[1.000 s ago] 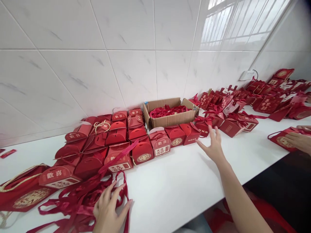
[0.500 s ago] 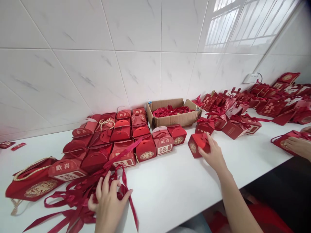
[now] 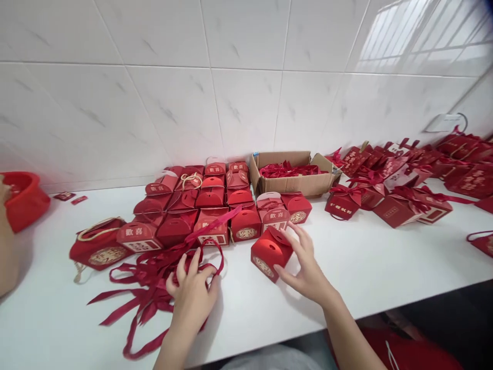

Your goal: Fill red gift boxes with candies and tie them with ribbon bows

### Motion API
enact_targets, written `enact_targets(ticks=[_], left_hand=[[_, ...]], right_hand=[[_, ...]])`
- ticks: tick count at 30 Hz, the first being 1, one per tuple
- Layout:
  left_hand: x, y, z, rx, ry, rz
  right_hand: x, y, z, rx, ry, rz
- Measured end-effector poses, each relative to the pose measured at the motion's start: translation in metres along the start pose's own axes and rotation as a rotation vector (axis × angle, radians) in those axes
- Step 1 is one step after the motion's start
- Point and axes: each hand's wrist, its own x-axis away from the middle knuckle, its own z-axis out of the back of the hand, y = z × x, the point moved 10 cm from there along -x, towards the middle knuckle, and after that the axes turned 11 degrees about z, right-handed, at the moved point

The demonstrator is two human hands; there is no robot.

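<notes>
My right hand [image 3: 304,264] has its thumb and fingers around the right side of a small red gift box [image 3: 265,252] with a gold round print, standing on the table. To its left, my left hand [image 3: 196,288] is curled over a heap of dark red ribbons [image 3: 154,277]. One ribbon loops up by the thumb and fingers; part of it is hidden under the hand. Behind both hands stand rows of closed red gift boxes [image 3: 181,226]. At the left end of the rows is a red box with a cord handle [image 3: 100,249].
An open cardboard box [image 3: 296,187] of red ribbons stands by the tiled wall. Many ribbon-tied red boxes [image 3: 396,208] crowd the right side of the white table [image 3: 346,277]. A red container [image 3: 26,200] and small red packets [image 3: 64,196] are at the left.
My right hand has brought the gift box leftward, closer to my left hand. The left hand has lifted a loop of ribbon from the heap. The view has turned left, showing the red container.
</notes>
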Motion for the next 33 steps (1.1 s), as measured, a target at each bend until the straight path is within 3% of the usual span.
enact_targets(ticks=[2,5,7,10,15,20,28,33], left_hand=[[0.002,0.005,0.025,0.056,0.077,0.016],[0.011,0.030,0.050,0.257,0.044,-0.117],[0.024,0.059,0.054,0.424,-0.126,-0.290],[0.048,0.092,0.050,0.535,-0.364,-0.472],[0.060,0.102,0.050,0.557,-0.339,-0.550],[0.058,0.098,0.034,0.497,-0.325,-0.564],[0.024,0.066,-0.003,0.313,-0.270,-0.405],[0.011,0.060,-0.009,0.264,-0.254,-0.369]], right_hand=[[0.002,-0.014,0.008,-0.132,0.106,-0.018],[0.012,-0.027,-0.025,-0.451,-0.063,-0.156],[0.018,-0.032,-0.052,-0.581,-0.181,-0.246],[0.018,-0.033,-0.071,-0.729,-0.161,-0.291],[0.024,-0.020,-0.071,-1.148,0.034,-0.482],[0.024,-0.007,-0.042,-1.291,0.167,-0.564],[0.033,0.033,0.064,-1.117,0.526,-0.456],[0.038,0.049,0.109,-0.906,0.634,-0.375]])
